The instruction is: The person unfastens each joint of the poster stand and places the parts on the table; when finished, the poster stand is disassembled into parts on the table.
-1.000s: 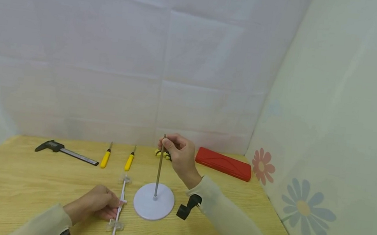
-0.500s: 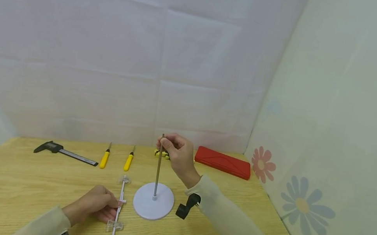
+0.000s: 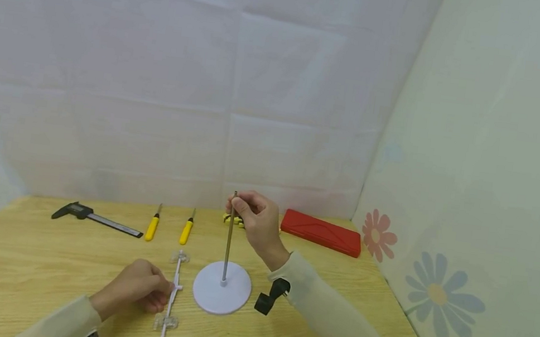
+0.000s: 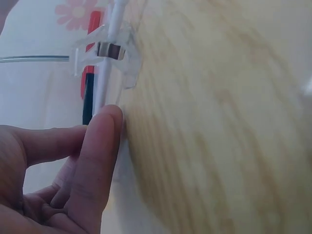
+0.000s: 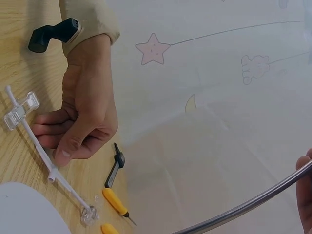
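The right hand [image 3: 256,220] pinches the top of a thin metal rod [image 3: 229,242] — smooth, straight, upright in a flat round white base [image 3: 221,294]. The left hand [image 3: 139,287] rests on the table [image 3: 36,263], its curled fingers [image 4: 100,161] touching a slim white plastic bar [image 3: 174,291] with clear clips [image 4: 105,51] at its ends, lying just left of the base. The tabletop is pale wood with visible grain. Behind lie two yellow-handled screwdrivers [image 3: 168,229], a black caliper [image 3: 92,217] and a red case [image 3: 321,233] — pale sheeting walls the space.
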